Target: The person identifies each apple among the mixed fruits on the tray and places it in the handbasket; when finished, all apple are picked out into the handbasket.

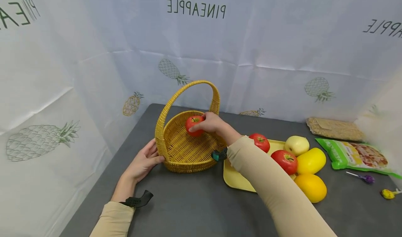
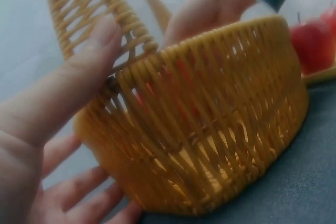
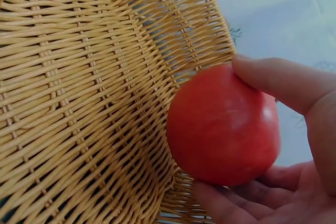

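Two hands work at a yellow wicker basket: the right hand [image 1: 213, 122] reaches inside and grips a red apple [image 1: 194, 121], thumb on one side and fingers on the other, while the left hand [image 1: 144, 162] touches the outer wall with its thumb near the foot of the handle [image 1: 161, 125] and its fingers spread and fairly straight. The apple is within the basket [image 1: 188, 168], near the far wall; whether it touches the woven floor cannot be told. Each wrist wears a black band [image 1: 138, 199] over or beside a beige sleeve [image 1: 270, 181]. Just right of the basket lies a yellow tray [image 1: 235, 179], partly hidden by the right arm. Two more red apples [image 1: 285, 161] sit there, with a pale fruit [image 1: 296, 145], a yellow fruit [image 1: 311, 161] and an orange one [image 1: 311, 188] grouped at its right side. Farther right on the dark table [image 1: 188, 209] lie a brownish pack [image 1: 334, 128], a green bag [image 1: 361, 156], and a purple lollipop [image 1: 369, 178] near a yellow one [image 1: 388, 194]. White cloth [image 1: 267, 31] printed with pineapples hangs behind.
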Action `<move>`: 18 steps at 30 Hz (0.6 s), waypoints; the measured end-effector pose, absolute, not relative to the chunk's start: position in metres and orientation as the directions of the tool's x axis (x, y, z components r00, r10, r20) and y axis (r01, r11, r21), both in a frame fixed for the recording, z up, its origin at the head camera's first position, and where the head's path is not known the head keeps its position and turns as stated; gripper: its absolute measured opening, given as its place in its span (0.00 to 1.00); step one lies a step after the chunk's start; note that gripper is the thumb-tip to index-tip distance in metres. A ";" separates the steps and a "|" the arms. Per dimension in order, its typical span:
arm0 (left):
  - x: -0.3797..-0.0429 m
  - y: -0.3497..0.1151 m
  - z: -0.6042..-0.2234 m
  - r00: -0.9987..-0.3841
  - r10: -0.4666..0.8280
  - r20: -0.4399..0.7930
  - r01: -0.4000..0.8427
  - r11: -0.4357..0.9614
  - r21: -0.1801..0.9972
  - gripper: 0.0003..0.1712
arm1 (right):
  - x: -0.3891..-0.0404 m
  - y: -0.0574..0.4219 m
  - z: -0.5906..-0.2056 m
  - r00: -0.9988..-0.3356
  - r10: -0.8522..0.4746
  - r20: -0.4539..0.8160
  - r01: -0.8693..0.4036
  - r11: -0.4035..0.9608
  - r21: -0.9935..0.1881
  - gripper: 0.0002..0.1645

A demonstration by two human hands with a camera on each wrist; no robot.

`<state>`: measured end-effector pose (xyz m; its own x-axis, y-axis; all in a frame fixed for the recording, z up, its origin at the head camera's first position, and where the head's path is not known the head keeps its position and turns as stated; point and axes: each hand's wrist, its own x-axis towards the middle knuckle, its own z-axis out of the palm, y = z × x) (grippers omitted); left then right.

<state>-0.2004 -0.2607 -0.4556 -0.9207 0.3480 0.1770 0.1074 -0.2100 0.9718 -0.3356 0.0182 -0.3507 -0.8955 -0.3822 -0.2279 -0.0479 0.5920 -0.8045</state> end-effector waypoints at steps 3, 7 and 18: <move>-0.200 -0.260 -0.453 -0.921 0.347 0.176 0.105 -0.214 0.971 0.50 | -0.339 0.013 -0.353 -0.889 -0.388 -0.242 -0.050 0.609 -0.792 0.37; -0.199 -0.260 -0.453 -0.926 0.336 0.173 0.102 -0.216 0.971 0.50 | -0.343 0.008 -0.359 -0.894 -0.386 -0.225 -0.083 0.639 -0.765 0.38; -0.200 -0.258 -0.453 -0.926 0.331 0.182 0.113 -0.218 0.969 0.50 | -0.342 0.002 -0.364 -0.891 -0.388 -0.235 -0.096 0.668 -0.738 0.43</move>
<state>-0.2001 -0.2579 -0.4526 -0.9261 0.3305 0.1818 0.1126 -0.2177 0.9695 -0.3420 0.0021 -0.3637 -0.8914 -0.3877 -0.2349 -0.0962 0.6682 -0.7377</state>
